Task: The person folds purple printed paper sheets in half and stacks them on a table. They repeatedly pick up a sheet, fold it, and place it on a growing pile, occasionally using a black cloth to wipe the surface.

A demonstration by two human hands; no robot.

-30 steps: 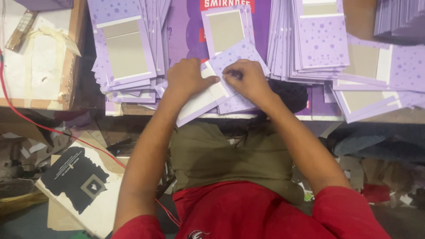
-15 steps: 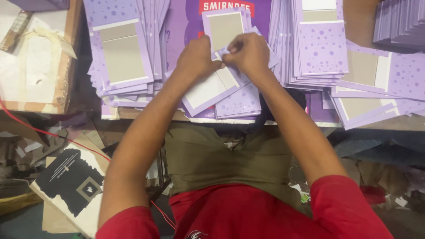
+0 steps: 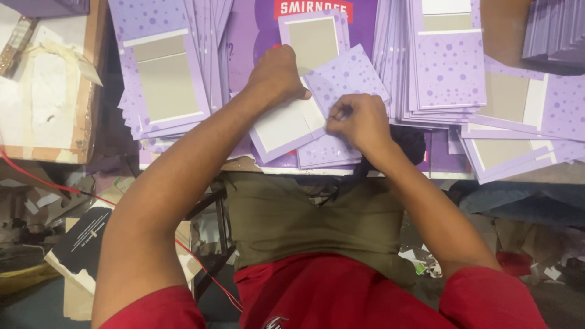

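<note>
Where stacks crowd: card [image 3: 317, 109], hemmed

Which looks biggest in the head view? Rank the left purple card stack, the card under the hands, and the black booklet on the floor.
1. Left purple card stack, clearly largest.
2. Card under the hands.
3. Black booklet, partly hidden by the left arm and lying farther below, so its true size is unsure.

The purple dotted card [image 3: 341, 82] looks like smooth, matt paper board, and the shirt [image 3: 341, 298] is soft red cloth.
</note>
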